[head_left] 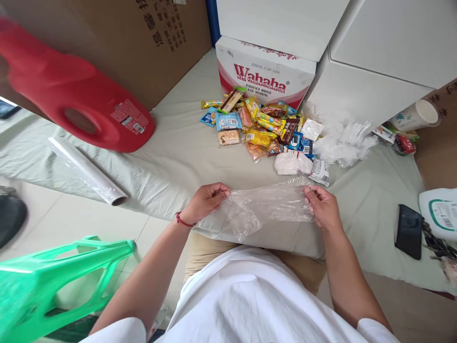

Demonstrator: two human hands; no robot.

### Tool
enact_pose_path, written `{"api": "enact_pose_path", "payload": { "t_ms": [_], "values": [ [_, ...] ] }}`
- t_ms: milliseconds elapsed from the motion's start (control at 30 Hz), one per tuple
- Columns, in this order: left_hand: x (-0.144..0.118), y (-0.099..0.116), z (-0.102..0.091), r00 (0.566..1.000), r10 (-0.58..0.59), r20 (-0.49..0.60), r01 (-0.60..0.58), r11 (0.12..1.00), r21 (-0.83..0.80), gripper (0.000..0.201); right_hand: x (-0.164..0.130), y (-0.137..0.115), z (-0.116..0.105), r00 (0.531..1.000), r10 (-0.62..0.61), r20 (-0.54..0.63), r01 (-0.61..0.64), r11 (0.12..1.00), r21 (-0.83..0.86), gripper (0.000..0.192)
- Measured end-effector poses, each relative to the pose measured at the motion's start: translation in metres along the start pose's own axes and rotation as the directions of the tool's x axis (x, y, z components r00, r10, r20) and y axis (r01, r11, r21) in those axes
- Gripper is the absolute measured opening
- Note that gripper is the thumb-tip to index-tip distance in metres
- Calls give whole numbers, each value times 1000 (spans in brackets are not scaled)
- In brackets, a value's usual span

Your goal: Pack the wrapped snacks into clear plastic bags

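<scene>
A clear thin plastic bag (pixel 264 207) is stretched between my two hands just above the near edge of a pale sheet-covered surface (pixel 185 157). My left hand (pixel 205 202) pinches the bag's left end. At the bag's right end, my right hand (pixel 323 207) grips it with the fingers closed on the film. Beyond the bag lies a heap of wrapped snacks (pixel 257 126) in bright packets. Right of the snacks sits a loose pile of clear plastic bags (pixel 342 140).
A red jug (pixel 67 90) and a roll of clear film (pixel 87 171) lie at the left. A Wahaha carton (pixel 266 71) and white boxes (pixel 378 57) stand at the back. A paper cup (pixel 416 114), black phone (pixel 409 231) and keys are right. A green stool (pixel 53 281) stands near left.
</scene>
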State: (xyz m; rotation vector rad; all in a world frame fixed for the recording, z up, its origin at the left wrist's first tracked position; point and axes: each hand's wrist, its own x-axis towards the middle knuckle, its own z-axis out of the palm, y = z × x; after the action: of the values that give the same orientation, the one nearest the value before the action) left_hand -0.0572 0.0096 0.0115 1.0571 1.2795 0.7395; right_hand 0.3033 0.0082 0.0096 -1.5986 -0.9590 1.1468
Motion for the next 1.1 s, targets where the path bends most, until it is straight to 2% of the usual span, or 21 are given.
{"api": "enact_pose_path", "payload": {
  "t_ms": [133, 200, 267, 300, 367, 433, 467, 533, 600, 667, 733, 833, 967, 1100],
  "values": [
    [3, 4, -7, 988, -81, 135, 62, 989, 138, 37, 19, 1, -5, 998, -62, 18, 64, 986, -155, 46],
    [5, 5, -7, 988, -64, 139, 44, 989, 144, 36, 26, 1, -8, 989, -146, 36, 150, 949, -278, 42],
    [7, 5, -5, 994, -19, 106, 7, 993, 117, 34, 29, -2, -11, 962, -273, 33, 258, 855, -450, 38],
    [7, 4, -4, 996, -4, 90, -5, 995, 103, 33, 28, -5, -10, 933, -359, 25, 316, 783, -536, 35],
    [8, 3, -2, 997, -1, 72, -6, 996, 88, 32, 20, -16, -6, 834, -551, 7, 422, 630, -652, 30],
    [9, 2, -1, 998, -12, 66, 7, 997, 77, 32, 7, -29, 7, 729, -684, 23, 528, 540, -656, 25],
    [9, 2, 0, 998, -14, 64, 10, 997, 71, 33, -1, -35, 17, 703, -708, 67, 588, 525, -616, 22],
    [10, 2, 1, 998, -9, 62, 5, 998, 60, 34, -16, -43, 43, 688, -687, 234, 695, 531, -485, 18],
    [10, 2, 3, 997, -3, 75, -1, 999, 49, 35, -24, -42, 74, 657, -612, 440, 754, 548, -362, 21],
    [10, 2, 4, 995, 6, 99, -8, 1000, 17, 36, -24, -32, 105, 613, -529, 586, 774, 549, -314, 27],
    [9, 1, 3, 993, 28, 111, -24, 999, -38, 38, -17, -18, 128, 582, -441, 683, 778, 546, -311, 27],
    [6, -1, -3, 996, 51, 70, -42, 991, -128, 41, -5, -3, 145, 569, -370, 735, 760, 577, -299, 17],
    [1, -7, -14, 1000, -28, -4, 27, 978, -205, 53, -2, -2, 144, 590, -424, 688, 741, 622, -253, 18],
    [-1, -9, -13, 997, -73, -4, 71, 978, -196, 56, -4, -5, 142, 588, -444, 676, 745, 624, -238, 19]
  ]
}}
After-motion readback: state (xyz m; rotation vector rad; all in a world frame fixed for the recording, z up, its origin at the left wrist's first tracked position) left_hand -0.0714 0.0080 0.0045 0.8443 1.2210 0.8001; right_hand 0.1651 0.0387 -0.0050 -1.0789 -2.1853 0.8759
